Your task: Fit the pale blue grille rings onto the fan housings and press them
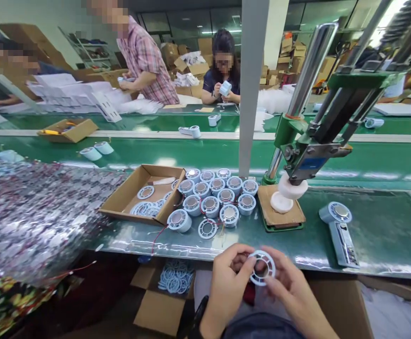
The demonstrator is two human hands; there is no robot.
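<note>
Green bench (385, 235) carries motor cups (212, 193), carton (120, 197) and press (297, 155); both hands (262, 282) pinch a white ring (261, 267).

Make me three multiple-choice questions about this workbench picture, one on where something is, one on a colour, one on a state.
1. Where does the press stand?
A. right of the round units
B. inside the cardboard tray
C. on the far belt

2. What colour is the bench top?
A. green
B. red
C. yellow

3. How is the white ring held?
A. in both hands
B. in one hand only
C. lying loose on the bench

Answers:
1 A: its wooden base sits just right of the round units.
2 A: the surface shows green all along.
3 A: the left hand and the right hand both pinch its rim.
</note>
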